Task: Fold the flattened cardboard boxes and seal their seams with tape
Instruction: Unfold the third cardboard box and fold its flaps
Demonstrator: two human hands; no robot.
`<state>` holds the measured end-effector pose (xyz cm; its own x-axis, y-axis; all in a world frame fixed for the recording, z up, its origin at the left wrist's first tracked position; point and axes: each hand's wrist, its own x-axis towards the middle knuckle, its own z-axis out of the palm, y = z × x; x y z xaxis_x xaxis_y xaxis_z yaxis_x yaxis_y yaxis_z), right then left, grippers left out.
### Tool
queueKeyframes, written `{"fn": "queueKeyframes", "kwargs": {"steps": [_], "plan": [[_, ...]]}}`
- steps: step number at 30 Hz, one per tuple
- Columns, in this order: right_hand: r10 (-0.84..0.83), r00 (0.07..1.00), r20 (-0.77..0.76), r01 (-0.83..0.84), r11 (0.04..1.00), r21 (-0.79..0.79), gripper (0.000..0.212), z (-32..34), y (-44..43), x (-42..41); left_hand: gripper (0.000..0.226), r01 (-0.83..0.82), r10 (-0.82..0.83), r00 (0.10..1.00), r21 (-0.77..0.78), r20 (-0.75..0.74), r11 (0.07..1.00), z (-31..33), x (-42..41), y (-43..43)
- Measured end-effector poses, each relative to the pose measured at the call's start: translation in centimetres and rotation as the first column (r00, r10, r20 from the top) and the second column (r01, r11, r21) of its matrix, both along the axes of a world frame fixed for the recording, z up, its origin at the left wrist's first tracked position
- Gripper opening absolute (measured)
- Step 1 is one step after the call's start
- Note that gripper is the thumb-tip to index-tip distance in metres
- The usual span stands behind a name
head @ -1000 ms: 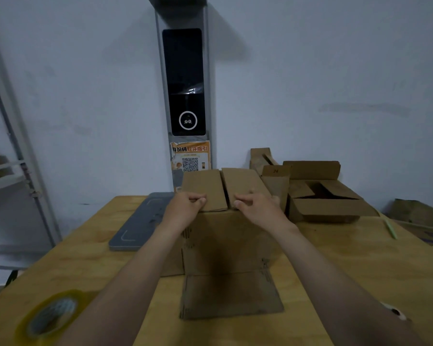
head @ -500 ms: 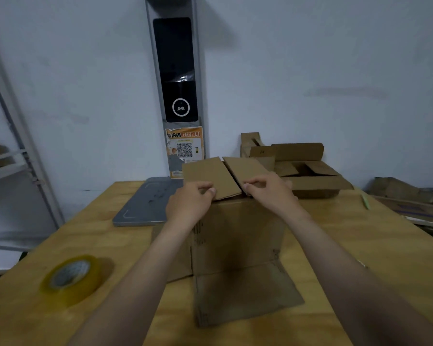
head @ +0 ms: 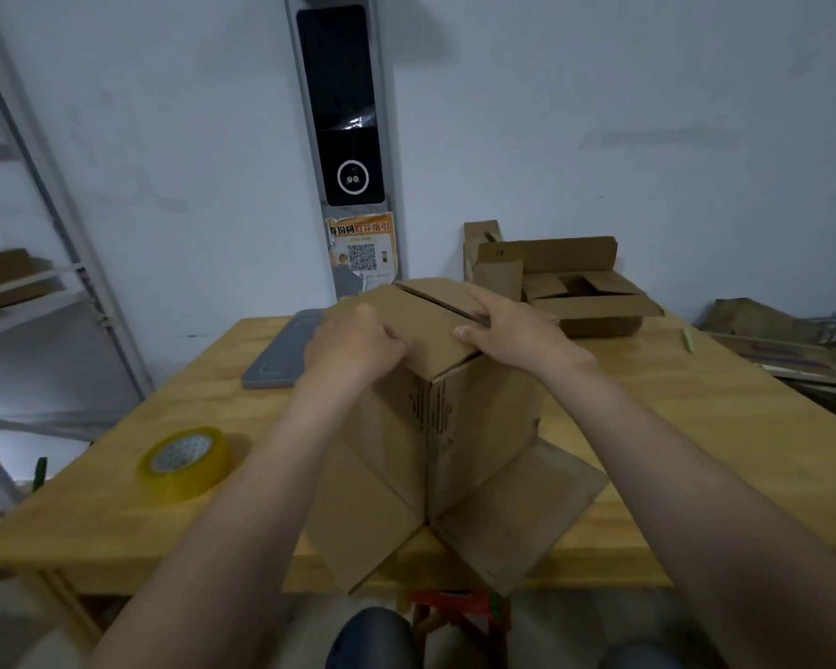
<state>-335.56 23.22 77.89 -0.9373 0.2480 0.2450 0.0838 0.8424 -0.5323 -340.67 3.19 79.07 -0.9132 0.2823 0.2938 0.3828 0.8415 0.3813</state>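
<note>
The cardboard box (head: 483, 427) stands near the near edge of the worktop (head: 696, 451), one corner turned toward the person. That puts both hands within easy reach of its top. The left hand (head: 353, 347) has its fingers curled onto the near edge of the left top flap (head: 382, 306), apparently gripping it to pull it down. The right hand (head: 515, 330) lies flat and spread over the right flap, thumb at the edge, pressing so the two flaps meet along the seam (head: 435, 301). Held this way the flaps cannot spring back up, which I judge is the aim before taping. The bottom flaps (head: 512, 514) splay loose on the worktop and hang over its near edge, so that end looks unsealed. The tape roll (head: 184, 460) lies flat by the near left corner, close to the left arm for a quick reach. Other open boxes (head: 590, 301) sit apart at the far right edge.
</note>
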Motion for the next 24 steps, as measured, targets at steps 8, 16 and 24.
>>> {"fn": "queueKeyframes", "kwargs": {"steps": [8, 16, 24], "plan": [[-0.012, 0.991, 0.131, -0.014, 0.981, 0.195, 0.04, -0.3, -1.2, -1.1, 0.108, 0.181, -0.196, 0.94, 0.08, 0.278, 0.98, 1.1, -9.4, -1.7], [-0.008, 0.921, 0.389, -0.104, 0.959, 0.265, 0.113, 0.8, -4.5, -0.7, 0.115, 0.199, -0.202, 0.913, 0.043, 0.355, 0.979, 0.0, -11.4, -2.2], [0.125, 0.846, 0.518, -0.33, 0.885, 0.327, 0.085, 3.8, -4.3, -0.7, 0.099, -0.023, 0.052, 0.972, -0.13, 0.227, 0.991, -2.3, -7.4, -4.7]]}}
